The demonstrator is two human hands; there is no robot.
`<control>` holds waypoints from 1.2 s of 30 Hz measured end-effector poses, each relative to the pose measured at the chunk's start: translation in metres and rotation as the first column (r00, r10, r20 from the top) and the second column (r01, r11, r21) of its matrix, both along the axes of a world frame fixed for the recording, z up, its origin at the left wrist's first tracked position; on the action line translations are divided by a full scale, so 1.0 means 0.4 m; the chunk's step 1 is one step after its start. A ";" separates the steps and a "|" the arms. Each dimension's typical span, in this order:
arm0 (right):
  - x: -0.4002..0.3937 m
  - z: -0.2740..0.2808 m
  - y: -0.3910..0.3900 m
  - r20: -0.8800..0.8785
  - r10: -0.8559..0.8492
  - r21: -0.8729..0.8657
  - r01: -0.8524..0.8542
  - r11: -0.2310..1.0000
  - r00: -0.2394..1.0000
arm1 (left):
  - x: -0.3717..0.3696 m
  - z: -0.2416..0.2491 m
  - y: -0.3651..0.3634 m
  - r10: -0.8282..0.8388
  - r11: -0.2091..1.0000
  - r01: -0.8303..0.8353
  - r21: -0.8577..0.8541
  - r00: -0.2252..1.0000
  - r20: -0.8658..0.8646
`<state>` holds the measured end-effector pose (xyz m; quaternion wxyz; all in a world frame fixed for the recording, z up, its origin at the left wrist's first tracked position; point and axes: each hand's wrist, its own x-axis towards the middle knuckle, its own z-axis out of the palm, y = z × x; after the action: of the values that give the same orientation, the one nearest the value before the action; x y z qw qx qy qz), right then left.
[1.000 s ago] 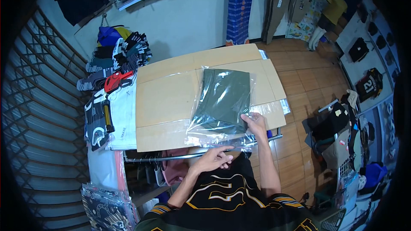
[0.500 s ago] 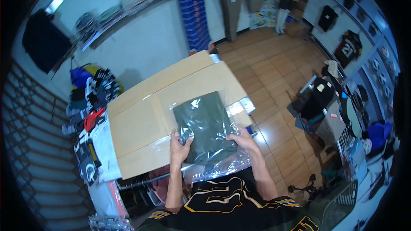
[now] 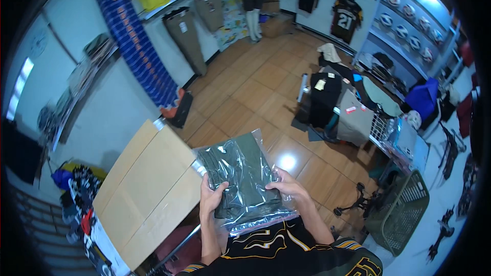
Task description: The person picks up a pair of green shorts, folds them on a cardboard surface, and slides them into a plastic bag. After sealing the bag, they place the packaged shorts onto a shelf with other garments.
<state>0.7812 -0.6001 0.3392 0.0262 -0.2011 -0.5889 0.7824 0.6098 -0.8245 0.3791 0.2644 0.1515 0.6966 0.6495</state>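
Note:
A folded dark green garment (image 3: 243, 171) lies inside a clear plastic bag (image 3: 255, 213), held up in front of my body. My left hand (image 3: 212, 195) grips its left side, thumb on top and fingers underneath. On the opposite edge, my right hand (image 3: 287, 185) holds the bag the same way. The bag's pinkish seal strip runs along the edge nearest my chest. To the left of my left hand is a flattened cardboard sheet (image 3: 148, 189) on a rack.
Clothes lie piled on a rack (image 3: 353, 107) at the right, with a green plastic basket (image 3: 399, 214) nearer me. Tiled floor (image 3: 250, 82) stretches ahead. A blue patterned column (image 3: 135, 41) stands at the back left, and balls (image 3: 401, 31) fill wall shelves. More garments (image 3: 84, 189) are heaped far left.
My view has turned to the right. The bagged garment has moved off the cardboard with both hands still gripping it, and now shows over the floor.

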 end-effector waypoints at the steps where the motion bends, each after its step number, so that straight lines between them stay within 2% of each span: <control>1: 0.021 -0.003 0.036 0.021 -0.047 0.014 0.047 0.999 0.999 | 0.007 0.007 0.051 -0.021 0.999 0.020 -0.027 0.999 -0.031; 4: 0.065 -0.105 0.150 0.125 -0.173 -0.015 0.176 0.984 0.977 | 0.013 0.004 0.184 -0.100 0.995 0.099 -0.030 0.994 -0.043; 5: 0.076 -0.066 0.166 0.066 -0.230 -0.083 0.235 0.968 0.971 | 0.014 0.005 0.227 -0.143 0.990 0.143 -0.011 0.989 -0.026; 6: 0.084 -0.067 0.193 0.067 -0.246 -0.080 0.251 0.965 0.967 | 0.014 0.008 0.266 -0.184 0.983 0.184 0.006 0.983 -0.010; 8: 0.096 -0.062 0.238 0.228 -0.225 0.007 0.230 0.973 0.947 | 0.009 0.007 0.332 -0.209 0.978 0.209 0.011 0.978 0.013; 10: 0.092 -0.045 0.269 0.222 -0.301 0.020 0.304 0.952 0.927 | -0.009 -0.014 0.395 -0.272 0.962 0.270 -0.041 0.960 -0.065; 12: 0.074 -0.001 0.300 0.250 -0.353 0.065 0.348 0.935 0.902 | -0.032 -0.021 0.454 -0.304 0.953 0.303 -0.030 0.951 -0.055; 15: 0.041 -0.012 0.372 0.261 -0.395 0.094 0.384 0.919 0.881 | -0.081 -0.051 0.544 -0.307 0.951 0.305 0.041 0.951 0.029; 21: -0.110 -0.017 0.560 0.233 -0.446 0.125 0.428 0.895 0.864 | -0.242 -0.099 0.748 -0.316 0.948 0.312 0.068 0.947 0.052; 26: -0.329 0.037 0.719 0.274 -0.386 0.081 0.378 0.922 0.881 | -0.451 -0.058 0.891 -0.323 0.944 0.323 0.062 0.946 -0.016; 27: -0.380 0.027 0.750 0.233 -0.388 0.089 0.377 0.922 0.892 | -0.498 -0.047 0.908 -0.307 0.950 0.311 0.010 0.942 -0.132; 31: -0.588 0.015 0.843 0.177 -0.278 0.046 0.274 0.961 0.944 | -0.676 -0.071 0.924 -0.213 0.976 0.217 0.037 0.973 -0.087; 34: -0.756 -0.004 0.880 0.153 -0.124 0.053 0.118 0.992 0.980 | -0.764 -0.042 0.886 -0.062 0.997 0.055 -0.049 0.989 -0.135; 36: -0.870 -0.026 0.880 0.155 -0.073 0.010 0.073 0.997 0.985 | -0.820 -0.075 0.848 0.088 0.995 -0.091 -0.026 0.990 -0.109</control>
<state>0.4332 -0.2481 0.3287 0.0094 -0.2827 -0.5830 0.7616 0.2819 -0.4855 0.3493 0.1995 0.1507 0.7258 0.6408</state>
